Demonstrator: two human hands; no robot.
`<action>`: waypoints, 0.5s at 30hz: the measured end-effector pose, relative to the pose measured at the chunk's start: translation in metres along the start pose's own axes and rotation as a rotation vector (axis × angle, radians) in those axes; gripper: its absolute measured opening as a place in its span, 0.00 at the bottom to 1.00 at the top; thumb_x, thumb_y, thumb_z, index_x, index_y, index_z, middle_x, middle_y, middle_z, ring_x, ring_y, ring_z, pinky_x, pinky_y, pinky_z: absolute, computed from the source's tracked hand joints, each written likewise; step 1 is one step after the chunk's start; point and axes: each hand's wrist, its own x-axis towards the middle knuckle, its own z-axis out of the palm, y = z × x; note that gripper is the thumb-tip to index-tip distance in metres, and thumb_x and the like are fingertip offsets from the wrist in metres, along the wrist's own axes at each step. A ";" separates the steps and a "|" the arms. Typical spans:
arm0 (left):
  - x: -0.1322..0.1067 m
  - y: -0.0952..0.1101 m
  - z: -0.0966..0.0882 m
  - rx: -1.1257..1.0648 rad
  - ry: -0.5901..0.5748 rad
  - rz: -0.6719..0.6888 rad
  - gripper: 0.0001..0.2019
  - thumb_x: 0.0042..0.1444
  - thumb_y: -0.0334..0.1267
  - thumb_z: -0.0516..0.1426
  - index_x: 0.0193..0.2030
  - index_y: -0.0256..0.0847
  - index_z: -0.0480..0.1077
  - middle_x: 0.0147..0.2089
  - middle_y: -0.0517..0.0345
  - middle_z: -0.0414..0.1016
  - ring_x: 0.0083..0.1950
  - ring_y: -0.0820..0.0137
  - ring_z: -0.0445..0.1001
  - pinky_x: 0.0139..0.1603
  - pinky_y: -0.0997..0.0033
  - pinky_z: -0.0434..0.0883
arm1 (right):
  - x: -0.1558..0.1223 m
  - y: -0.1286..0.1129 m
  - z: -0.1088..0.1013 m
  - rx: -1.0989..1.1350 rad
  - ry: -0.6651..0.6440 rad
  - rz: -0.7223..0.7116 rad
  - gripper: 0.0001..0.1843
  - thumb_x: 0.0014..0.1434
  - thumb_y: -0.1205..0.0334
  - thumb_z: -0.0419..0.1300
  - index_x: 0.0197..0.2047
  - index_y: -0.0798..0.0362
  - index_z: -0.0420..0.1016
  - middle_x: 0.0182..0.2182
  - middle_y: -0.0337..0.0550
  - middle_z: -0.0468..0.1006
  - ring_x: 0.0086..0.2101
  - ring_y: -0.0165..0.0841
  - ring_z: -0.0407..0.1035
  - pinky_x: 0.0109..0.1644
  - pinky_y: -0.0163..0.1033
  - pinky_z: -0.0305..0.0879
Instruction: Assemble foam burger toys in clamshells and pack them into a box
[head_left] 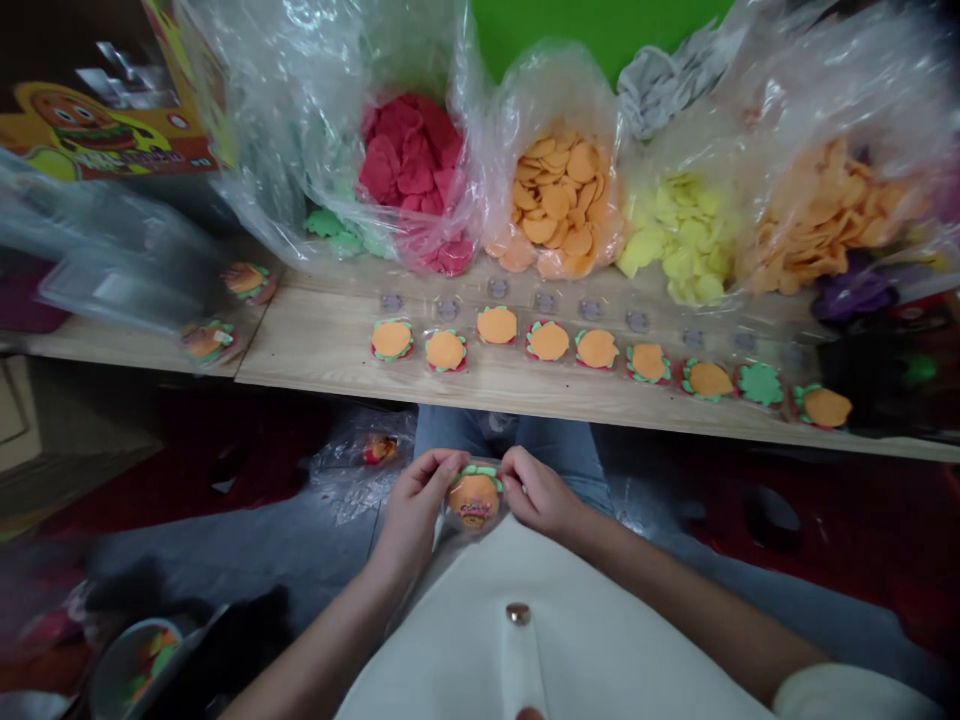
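Note:
Close to my body, just below the table edge, both hands grip a clear plastic clamshell pack (474, 500) with a burger-shaped layered gummy inside. Its orange top bears a printed label, and a green frill shows at the far edge. My left hand (421, 500) pinches the pack's left side with the thumb on top. On the opposite side, the curled fingers of my right hand (538, 490) hold its upper right corner. Beyond them, a row of open clear packs with orange-topped burger stacks (550, 341) lines the table; one stack (760, 383) shows green on top.
Plastic bags of red pieces (412, 155), orange discs (559, 195), yellow pieces (686, 235) and orange slices (817, 215) stand along the back of the wooden table (337, 385). Two packed burgers (208, 340) sit at left near a printed display box (105, 130). A bucket (135, 660) stands lower left.

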 end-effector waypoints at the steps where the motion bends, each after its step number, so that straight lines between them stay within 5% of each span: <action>1: 0.001 0.001 0.001 -0.004 0.010 0.018 0.12 0.48 0.45 0.59 0.33 0.37 0.71 0.33 0.55 0.73 0.34 0.71 0.69 0.36 0.74 0.67 | 0.002 -0.001 -0.002 -0.020 0.013 0.006 0.01 0.56 0.66 0.47 0.33 0.51 0.55 0.28 0.36 0.64 0.28 0.28 0.58 0.32 0.34 0.55; 3: 0.003 0.006 0.002 0.080 -0.040 0.054 0.12 0.49 0.45 0.58 0.33 0.37 0.72 0.33 0.55 0.72 0.34 0.70 0.69 0.35 0.73 0.67 | 0.004 -0.004 -0.008 -0.057 -0.013 0.000 0.02 0.56 0.67 0.46 0.32 0.51 0.55 0.28 0.36 0.63 0.28 0.28 0.58 0.32 0.34 0.54; 9: 0.009 0.029 -0.008 0.639 -0.469 0.283 0.07 0.48 0.39 0.59 0.32 0.42 0.76 0.32 0.54 0.72 0.35 0.68 0.69 0.37 0.73 0.65 | -0.004 -0.009 -0.011 -0.229 -0.189 -0.141 0.02 0.56 0.65 0.46 0.32 0.52 0.57 0.29 0.40 0.64 0.29 0.30 0.57 0.33 0.35 0.55; 15: 0.007 0.016 -0.006 0.653 -0.398 0.311 0.07 0.51 0.39 0.57 0.30 0.43 0.76 0.31 0.55 0.72 0.34 0.68 0.69 0.36 0.72 0.65 | -0.004 -0.002 0.003 -0.212 -0.186 -0.160 0.03 0.56 0.66 0.46 0.32 0.52 0.59 0.28 0.39 0.64 0.29 0.30 0.57 0.33 0.35 0.54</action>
